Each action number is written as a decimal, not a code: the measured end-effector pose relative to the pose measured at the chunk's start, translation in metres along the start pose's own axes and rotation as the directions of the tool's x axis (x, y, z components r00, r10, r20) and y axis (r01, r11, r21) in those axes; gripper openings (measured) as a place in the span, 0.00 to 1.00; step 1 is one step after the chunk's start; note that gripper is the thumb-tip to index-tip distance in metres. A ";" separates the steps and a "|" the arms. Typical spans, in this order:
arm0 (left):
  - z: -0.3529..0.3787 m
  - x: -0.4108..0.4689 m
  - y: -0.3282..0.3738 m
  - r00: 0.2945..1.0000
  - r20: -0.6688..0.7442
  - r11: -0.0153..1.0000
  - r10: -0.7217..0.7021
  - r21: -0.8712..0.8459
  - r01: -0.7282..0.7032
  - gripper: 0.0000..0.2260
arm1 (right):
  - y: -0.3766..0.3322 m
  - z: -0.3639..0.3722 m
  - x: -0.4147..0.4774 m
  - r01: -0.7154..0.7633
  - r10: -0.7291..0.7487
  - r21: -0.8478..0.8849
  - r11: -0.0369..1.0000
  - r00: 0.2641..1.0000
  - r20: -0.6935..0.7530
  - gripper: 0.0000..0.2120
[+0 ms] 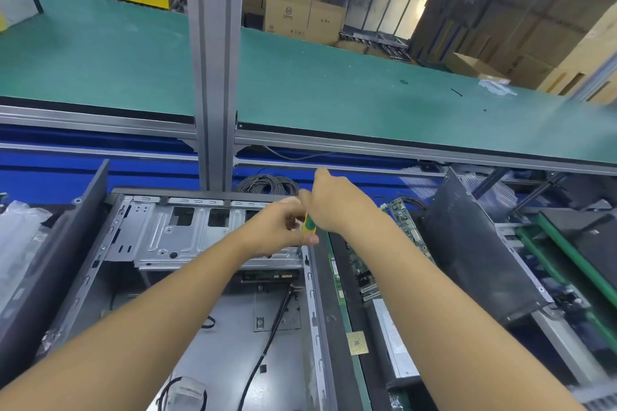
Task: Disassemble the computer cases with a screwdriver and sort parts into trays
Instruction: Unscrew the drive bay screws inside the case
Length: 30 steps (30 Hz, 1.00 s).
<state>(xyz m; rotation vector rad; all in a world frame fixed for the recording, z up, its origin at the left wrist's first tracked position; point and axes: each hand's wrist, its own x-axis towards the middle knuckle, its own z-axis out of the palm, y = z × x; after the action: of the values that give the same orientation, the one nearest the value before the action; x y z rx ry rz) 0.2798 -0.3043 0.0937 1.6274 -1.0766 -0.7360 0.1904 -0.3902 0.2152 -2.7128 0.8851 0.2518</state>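
Both hands are working at the far right corner of the opened computer case (227,327): the left hand (277,227) is pinching the green-yellow screwdriver (307,223) while the right hand (330,207) is curling over its handle, probably steadying it on a hidden drive cage (173,237) screw.

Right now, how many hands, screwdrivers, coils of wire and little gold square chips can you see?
Hands: 2, the left hand and the right hand
Screwdrivers: 1, the green and yellow screwdriver between the hands
Coils of wire: 1, the grey coil of wire behind the open case
Gold chips: 1, the gold chip
Total: 5
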 end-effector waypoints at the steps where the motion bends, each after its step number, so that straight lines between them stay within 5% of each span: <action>1: -0.003 -0.002 -0.001 1.000 0.008 0.997 -0.007 -0.071 0.008 0.12 | 0.002 -0.003 0.001 0.031 -0.031 -0.002 1.000 0.999 0.039 0.10; 6: -0.010 -0.002 -0.004 0.999 -0.005 0.996 -0.034 -0.086 0.034 0.08 | 0.004 -0.011 -0.003 0.118 -0.116 -0.002 0.993 0.982 0.147 0.16; 10: 0.000 0.005 -0.002 0.996 -0.036 0.997 -0.078 -0.005 0.078 0.17 | 0.000 -0.004 -0.005 -0.025 0.023 0.061 0.998 0.999 0.030 0.31; 15: -0.001 0.002 -0.006 0.999 0.034 1.000 -0.026 -0.005 0.026 0.13 | 0.001 -0.002 -0.003 0.072 -0.072 0.043 0.996 0.997 -0.003 0.11; 19: -0.012 -0.002 -0.013 0.999 0.004 0.988 -0.044 -0.146 0.044 0.11 | 0.003 -0.009 -0.001 0.130 -0.138 0.076 0.989 0.984 0.110 0.14; 24: -0.001 0.007 -0.012 0.998 -0.034 0.998 -0.060 -0.040 0.059 0.16 | 0.004 0.002 0.002 0.004 -0.003 0.051 0.999 1.000 -0.017 0.29; 28: 0.000 0.009 -0.016 1.000 0.004 0.996 -0.024 -0.084 0.024 0.20 | 0.008 0.004 0.005 0.085 -0.080 0.055 0.995 0.993 -0.086 0.08; 30: -0.006 0.007 -0.019 0.998 0.060 0.985 -0.020 -0.173 0.030 0.15 | 0.010 0.000 0.007 0.166 -0.166 0.073 0.983 0.986 -0.012 0.09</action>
<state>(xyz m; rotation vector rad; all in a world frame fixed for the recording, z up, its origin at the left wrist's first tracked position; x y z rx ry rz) 0.2929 -0.3061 0.0774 1.4814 -1.0050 -0.8738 0.1898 -0.4016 0.2119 -2.7004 0.6506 0.1732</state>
